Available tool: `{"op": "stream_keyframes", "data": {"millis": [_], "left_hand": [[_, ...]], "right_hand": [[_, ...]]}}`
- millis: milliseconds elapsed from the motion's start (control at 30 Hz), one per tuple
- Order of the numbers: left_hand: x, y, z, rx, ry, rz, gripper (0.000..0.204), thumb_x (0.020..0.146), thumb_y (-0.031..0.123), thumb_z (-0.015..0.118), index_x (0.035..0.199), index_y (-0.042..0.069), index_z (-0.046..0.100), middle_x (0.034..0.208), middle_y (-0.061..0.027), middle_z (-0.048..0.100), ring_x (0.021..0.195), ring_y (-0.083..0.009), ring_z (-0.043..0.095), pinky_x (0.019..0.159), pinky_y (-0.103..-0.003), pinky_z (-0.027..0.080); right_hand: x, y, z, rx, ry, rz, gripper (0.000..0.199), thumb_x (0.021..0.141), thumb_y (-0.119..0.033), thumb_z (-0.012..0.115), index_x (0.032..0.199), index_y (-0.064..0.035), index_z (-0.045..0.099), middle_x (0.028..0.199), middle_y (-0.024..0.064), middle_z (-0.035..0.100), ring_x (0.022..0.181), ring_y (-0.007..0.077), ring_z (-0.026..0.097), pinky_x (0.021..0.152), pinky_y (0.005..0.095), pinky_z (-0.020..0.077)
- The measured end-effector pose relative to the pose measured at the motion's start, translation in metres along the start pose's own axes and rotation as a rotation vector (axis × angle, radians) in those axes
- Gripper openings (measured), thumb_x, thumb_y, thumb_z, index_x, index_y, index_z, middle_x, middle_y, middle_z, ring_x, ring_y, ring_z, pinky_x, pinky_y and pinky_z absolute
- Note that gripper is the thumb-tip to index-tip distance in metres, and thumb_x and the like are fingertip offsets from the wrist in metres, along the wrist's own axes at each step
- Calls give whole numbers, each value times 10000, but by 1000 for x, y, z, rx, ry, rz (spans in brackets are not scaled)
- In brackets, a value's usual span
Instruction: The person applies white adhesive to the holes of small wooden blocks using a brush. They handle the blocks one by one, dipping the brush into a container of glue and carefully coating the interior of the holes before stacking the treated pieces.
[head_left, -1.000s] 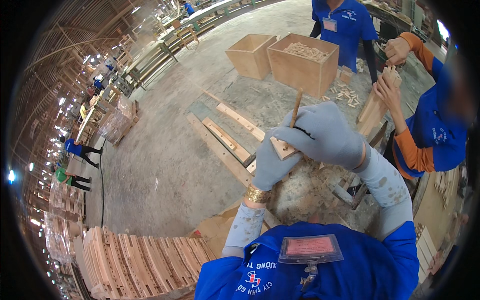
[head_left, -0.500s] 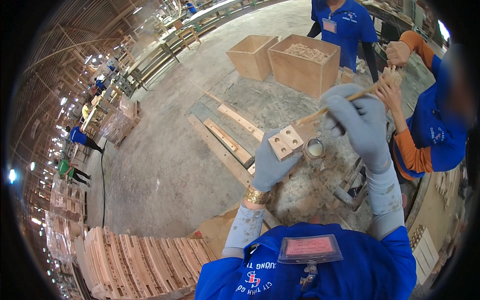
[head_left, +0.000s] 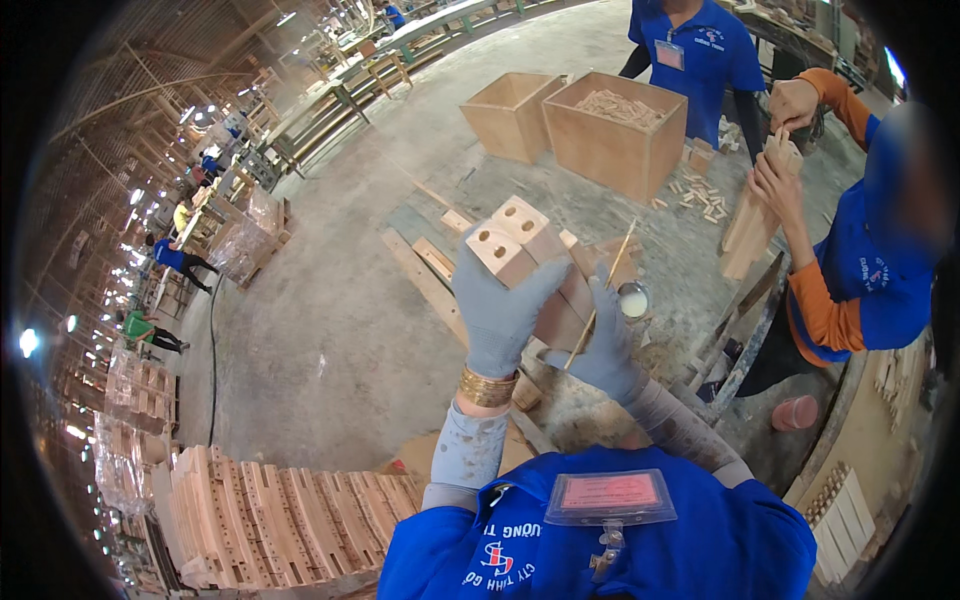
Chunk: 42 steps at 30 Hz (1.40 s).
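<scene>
Here, the small cup (head_left: 633, 300) holds white glue. The left hand (head_left: 500, 310) clasps drilled wooden blocks (head_left: 520, 245); the right hand (head_left: 605, 345) pinches a thin stick (head_left: 605, 290), its fingertips partly hidden behind blocks.

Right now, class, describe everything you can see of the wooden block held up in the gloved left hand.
The wooden block is pale, unfinished timber, squarish in section, its end face turned up toward the camera. That face shows three round drilled holes. The grey-gloved left hand grips it from below, raised above the workbench. The right hand holds a thin stick beside it.
</scene>
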<state>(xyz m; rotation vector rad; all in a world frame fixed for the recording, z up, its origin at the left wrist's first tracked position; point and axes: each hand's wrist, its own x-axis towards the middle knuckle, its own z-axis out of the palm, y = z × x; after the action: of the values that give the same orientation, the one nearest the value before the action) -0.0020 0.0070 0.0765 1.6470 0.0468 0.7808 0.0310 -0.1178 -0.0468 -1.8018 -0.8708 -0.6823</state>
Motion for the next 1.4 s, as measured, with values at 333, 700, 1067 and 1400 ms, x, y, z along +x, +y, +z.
{"op": "stream_keyframes", "data": {"millis": [333,700,1067,1400], "left_hand": [[18,60,-31,-459,-288,353,595,843,253,565,1322,5,316,1299,-156,399,1170,-221,445,924,-363,435],[-56,-82,-31,-648,-282,-251,687,827,399,490,1343,-4,282,1276,-216,428,1119,-320,495,917,-437,454],[-47,-105,-38,-1133,-4,-387,804,811,590,388,1351,9,254,1169,-257,478,1059,-384,517,892,-500,444],[-49,-119,-36,100,85,-167,523,943,418,318,1334,72,301,1246,-170,471,1100,-302,520,883,-435,484]], "right_hand": [[89,-68,-52,247,16,-69,1003,564,-241,800,1330,44,220,1300,282,370,1163,390,448,939,434,404],[103,-18,-20,235,111,-180,437,889,-202,528,1237,38,418,1168,245,519,1058,353,549,819,386,478],[-46,192,-33,-335,-299,403,370,861,-347,503,708,-23,597,665,191,577,634,377,560,591,453,430],[-58,189,-28,-194,-120,410,341,872,-307,534,708,-13,589,658,195,569,575,373,528,522,435,405]]}}
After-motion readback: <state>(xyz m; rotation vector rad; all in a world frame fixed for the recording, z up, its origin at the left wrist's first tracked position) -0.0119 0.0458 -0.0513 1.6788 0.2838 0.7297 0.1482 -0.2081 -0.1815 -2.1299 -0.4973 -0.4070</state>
